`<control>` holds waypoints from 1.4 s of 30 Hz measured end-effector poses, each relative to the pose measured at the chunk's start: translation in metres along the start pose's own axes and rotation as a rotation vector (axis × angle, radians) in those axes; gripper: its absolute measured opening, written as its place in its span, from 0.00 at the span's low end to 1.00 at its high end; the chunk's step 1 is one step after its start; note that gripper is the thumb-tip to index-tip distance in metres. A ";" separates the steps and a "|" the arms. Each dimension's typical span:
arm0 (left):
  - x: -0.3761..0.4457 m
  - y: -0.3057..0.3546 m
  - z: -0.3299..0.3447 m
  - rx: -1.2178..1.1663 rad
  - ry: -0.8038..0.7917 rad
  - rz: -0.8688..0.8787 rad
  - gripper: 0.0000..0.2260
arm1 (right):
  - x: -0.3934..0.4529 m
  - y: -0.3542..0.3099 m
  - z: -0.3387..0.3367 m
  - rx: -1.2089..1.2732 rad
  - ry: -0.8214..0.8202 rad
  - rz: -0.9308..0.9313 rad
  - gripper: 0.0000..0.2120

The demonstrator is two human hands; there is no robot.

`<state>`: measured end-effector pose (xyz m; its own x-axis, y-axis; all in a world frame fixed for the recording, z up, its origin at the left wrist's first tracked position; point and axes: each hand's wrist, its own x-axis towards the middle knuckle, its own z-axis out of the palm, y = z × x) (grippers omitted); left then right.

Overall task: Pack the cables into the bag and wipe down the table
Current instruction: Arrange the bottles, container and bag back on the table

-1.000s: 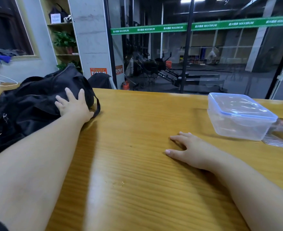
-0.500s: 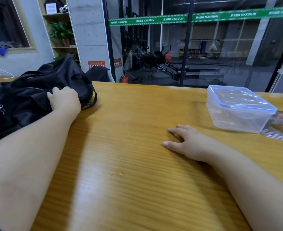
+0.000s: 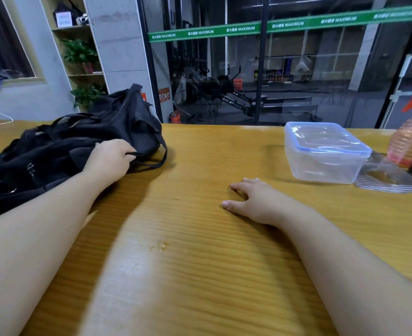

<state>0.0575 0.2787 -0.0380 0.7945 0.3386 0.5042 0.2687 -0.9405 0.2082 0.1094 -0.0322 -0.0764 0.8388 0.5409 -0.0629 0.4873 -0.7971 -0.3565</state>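
wooden table [image 3: 200, 275] | left hand [image 3: 109, 158] grips bag [image 3: 79, 141] | right hand [image 3: 253, 202] flat, empty

I'm seeing soft indoor light from above, with a broad pale sheen running down the wooden table [image 3: 200, 287] between the forearms. Each forearm throws a diffuse shadow onto the wood, soft-edged. The black bag [image 3: 79, 141] soaks up light, its folds nearly lost in the dark. Behind the glass wall [image 3: 297, 81] the room is dim, and faint reflections smear the panes. The clear container [image 3: 326, 154] catches small white glints on its lid. Wide-angle bending shows at the edges: uprights lean and the green banner [image 3: 272, 25] slants. The picture is slightly soft overall, more so at the margins.
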 end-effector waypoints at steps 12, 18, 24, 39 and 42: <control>-0.012 0.078 0.015 -0.358 -0.095 0.408 0.06 | -0.007 0.002 -0.004 0.079 0.051 -0.014 0.31; -0.026 0.097 0.016 -0.638 -0.247 0.447 0.10 | -0.011 0.006 -0.008 0.207 0.313 0.053 0.23; -0.036 0.096 0.014 -0.604 -0.285 0.484 0.08 | -0.003 0.003 -0.022 0.422 0.729 0.027 0.17; -0.033 0.101 0.026 0.066 -0.109 0.537 0.27 | 0.072 0.004 -0.131 -0.212 0.635 -0.157 0.36; -0.025 0.092 0.028 0.074 -0.145 0.607 0.30 | 0.089 0.007 -0.147 -0.454 0.458 -0.219 0.41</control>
<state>0.0777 0.1829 -0.0553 0.8818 -0.2594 0.3939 -0.2209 -0.9651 -0.1410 0.2230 -0.0289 0.0524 0.6785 0.6142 0.4030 0.6274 -0.7699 0.1170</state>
